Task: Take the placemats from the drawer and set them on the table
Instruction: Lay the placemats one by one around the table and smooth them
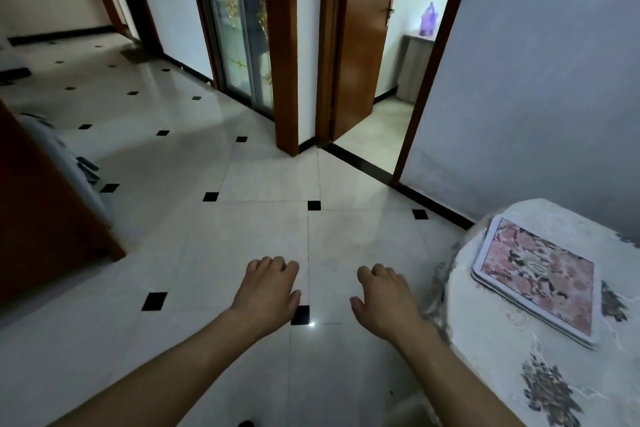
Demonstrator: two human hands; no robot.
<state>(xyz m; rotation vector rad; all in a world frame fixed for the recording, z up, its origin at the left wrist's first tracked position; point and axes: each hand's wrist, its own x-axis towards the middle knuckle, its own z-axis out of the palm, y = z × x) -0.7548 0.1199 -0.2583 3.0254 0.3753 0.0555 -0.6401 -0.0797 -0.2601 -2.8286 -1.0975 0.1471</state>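
In the head view, the placemats (536, 279) lie stacked at the right of the frame on the cloth-covered table (491, 374), their lower corner close to its rim; a snagged tablecloth could likely slide them off. At lower centre, the left hand (268, 291) and right hand (384, 302) hover over the tiled floor (242, 218), fingers loosely curled, holding and touching nothing.

tiled floor (263, 229), open wooden door (363, 45), purple bag (428, 20)
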